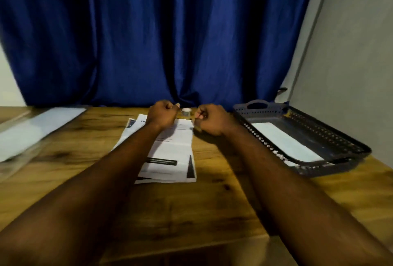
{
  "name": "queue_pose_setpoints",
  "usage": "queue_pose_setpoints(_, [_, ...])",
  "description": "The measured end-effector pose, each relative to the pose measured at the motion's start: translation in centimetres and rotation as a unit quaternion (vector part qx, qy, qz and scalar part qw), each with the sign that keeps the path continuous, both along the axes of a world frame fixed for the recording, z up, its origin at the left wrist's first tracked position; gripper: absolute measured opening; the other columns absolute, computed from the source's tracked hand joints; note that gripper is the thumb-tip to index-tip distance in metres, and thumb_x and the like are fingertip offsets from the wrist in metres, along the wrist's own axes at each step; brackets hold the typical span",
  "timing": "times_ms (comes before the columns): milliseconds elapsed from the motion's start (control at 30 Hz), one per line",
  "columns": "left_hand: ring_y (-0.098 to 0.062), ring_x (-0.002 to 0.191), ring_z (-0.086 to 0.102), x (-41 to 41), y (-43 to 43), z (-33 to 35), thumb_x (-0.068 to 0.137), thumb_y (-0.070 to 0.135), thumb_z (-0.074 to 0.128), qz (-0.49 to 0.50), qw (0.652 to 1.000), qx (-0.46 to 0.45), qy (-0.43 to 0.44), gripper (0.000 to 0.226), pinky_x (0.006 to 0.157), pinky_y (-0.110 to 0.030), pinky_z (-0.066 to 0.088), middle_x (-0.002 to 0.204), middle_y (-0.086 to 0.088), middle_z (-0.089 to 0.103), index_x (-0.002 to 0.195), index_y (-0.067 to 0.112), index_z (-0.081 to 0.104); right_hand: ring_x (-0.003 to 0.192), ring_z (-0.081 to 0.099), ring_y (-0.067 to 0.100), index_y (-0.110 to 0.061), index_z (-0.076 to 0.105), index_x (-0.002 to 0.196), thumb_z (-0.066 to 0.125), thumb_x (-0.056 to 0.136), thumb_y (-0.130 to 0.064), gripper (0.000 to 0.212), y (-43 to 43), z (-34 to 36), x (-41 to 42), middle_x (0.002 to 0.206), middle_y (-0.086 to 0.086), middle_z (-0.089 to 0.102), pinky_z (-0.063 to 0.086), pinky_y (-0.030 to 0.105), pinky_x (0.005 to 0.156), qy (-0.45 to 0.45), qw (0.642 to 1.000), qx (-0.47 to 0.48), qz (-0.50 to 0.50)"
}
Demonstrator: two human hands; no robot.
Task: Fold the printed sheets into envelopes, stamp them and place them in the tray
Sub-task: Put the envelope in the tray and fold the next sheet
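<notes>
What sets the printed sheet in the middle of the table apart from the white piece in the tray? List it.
The printed sheet lies on the table; the white piece lies inside the tray. The printed sheet carries black bars and text; the white piece shows a plain face. The printed sheet is opened out and creased across; the white piece is a narrower strip. Both are white paper.

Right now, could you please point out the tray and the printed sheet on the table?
tray (323, 132), head view, on its perforated right wall.
printed sheet (172, 148), head view, on its white middle.
</notes>
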State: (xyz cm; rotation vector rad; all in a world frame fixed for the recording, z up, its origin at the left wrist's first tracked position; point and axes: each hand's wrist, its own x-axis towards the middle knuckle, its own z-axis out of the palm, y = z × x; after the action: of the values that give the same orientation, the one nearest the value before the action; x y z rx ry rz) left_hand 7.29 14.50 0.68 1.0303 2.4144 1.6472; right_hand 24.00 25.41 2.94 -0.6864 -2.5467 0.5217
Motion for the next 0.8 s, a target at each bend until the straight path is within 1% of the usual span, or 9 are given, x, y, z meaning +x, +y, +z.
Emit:
queue_pose_setpoints(100, [-0.032,0.091,0.068,-2.8,-3.3,-1.2,0.096,0.028,0.068,-0.009,0.997,-0.069,0.035,0.028,0.083,-0.037,0.050,0.087,-0.012,0.073,0.083,0.003,0.068,0.114,0.065,0.019,-0.030,0.071,0.114,0.074,0.090,-0.053,0.033,-1.6,-2.6,-3.5,0.127,-0.005,0.069,0.054,0.043,0.101,-0.021,0.998,-0.052,0.002])
queue_pose_setpoints(167, [-0.029,0.088,0.068,-4.3,-5.3,-2.3,0.094,0.033,0.072,0.006,0.996,-0.086,0.030,0.025,0.083,-0.039,0.053,0.090,-0.008,0.075,0.087,0.009,0.069,0.121,0.062,0.018,-0.036,0.070,0.117,0.067,0.088,-0.067,0.042,-2.0,-4.2,-5.8,0.134,-0.010,0.067,0.050,0.042,0.106,-0.037,0.998,-0.051,0.008])
queue_pose_setpoints(233, [-0.026,0.080,0.069,-5.7,-7.0,-3.7,0.084,0.044,0.079,0.012,0.996,-0.084,-0.014,0.028,0.080,-0.048,0.061,0.086,-0.005,0.074,0.087,0.019,0.067,0.124,0.061,0.013,-0.034,0.071,0.124,0.065,0.093,-0.065,0.044,-2.6,-5.1,-7.3,0.136,-0.012,0.067,0.043,0.028,0.105,-0.060,0.996,-0.049,0.036])
queue_pose_setpoints(300, [-0.025,0.090,0.071,-7.1,-8.2,-4.8,0.074,0.057,0.078,0.028,0.996,-0.086,-0.007,0.036,0.087,-0.052,0.060,0.092,0.002,0.074,0.091,0.028,0.065,0.133,0.058,0.013,-0.027,0.069,0.134,0.069,0.097,-0.056,0.048,-3.0,-5.6,-8.3,0.146,-0.008,0.063,0.038,0.021,0.105,-0.071,0.994,-0.043,0.065])
queue_pose_setpoints(500, [-0.028,0.123,0.057,-9.4,-9.2,-4.8,0.083,0.059,0.075,0.035,0.990,-0.128,0.045,0.057,0.103,-0.043,0.051,0.135,-0.006,0.062,0.127,0.026,0.058,0.131,0.058,0.009,-0.026,0.071,0.133,0.072,0.097,-0.049,0.043,-3.0,-6.4,-9.5,0.143,-0.011,0.065,0.043,0.030,0.118,-0.047,0.993,-0.025,0.110])
queue_pose_setpoints(567, [-0.034,0.137,0.046,-10.0,-8.9,-4.8,0.086,0.062,0.072,0.046,0.983,-0.167,0.053,0.070,0.112,-0.048,0.044,0.149,-0.011,0.054,0.143,0.027,0.051,0.129,0.055,0.002,-0.029,0.070,0.134,0.071,0.098,-0.051,0.042,-2.9,-6.4,-9.1,0.144,-0.014,0.063,0.034,0.006,0.111,-0.052,0.992,-0.006,0.119])
queue_pose_setpoints(633, [-0.037,0.147,0.035,-10.2,-8.7,-4.6,0.089,0.064,0.070,0.049,0.977,-0.199,0.064,0.082,0.117,-0.051,0.037,0.157,-0.011,0.047,0.155,0.027,0.040,0.129,0.053,-0.001,-0.030,0.070,0.134,0.070,0.099,-0.051,0.041,-2.5,-6.4,-8.8,0.144,-0.016,0.062,0.019,-0.013,0.088,-0.049,0.992,0.003,0.117])
queue_pose_setpoints(733, [-0.037,0.150,0.029,-10.0,-8.6,-4.6,0.090,0.059,0.072,0.049,0.974,-0.202,0.086,0.089,0.118,-0.050,0.033,0.159,-0.007,0.047,0.162,0.028,0.032,0.130,0.050,-0.001,-0.031,0.069,0.135,0.069,0.099,-0.052,0.042,-2.2,-6.5,-8.8,0.145,-0.018,0.060,0.013,-0.015,0.082,-0.043,0.992,0.010,0.115])
queue_pose_setpoints(800, [-0.035,0.148,0.032,-10.6,-8.4,-5.2,0.087,0.055,0.078,0.046,0.978,-0.181,0.089,0.090,0.119,-0.052,0.033,0.154,-0.001,0.054,0.160,0.029,0.033,0.134,0.049,0.001,-0.034,0.068,0.135,0.067,0.098,-0.055,0.042,-2.0,-6.7,-8.9,0.146,-0.019,0.060,0.014,-0.006,0.093,-0.043,0.992,0.015,0.114])
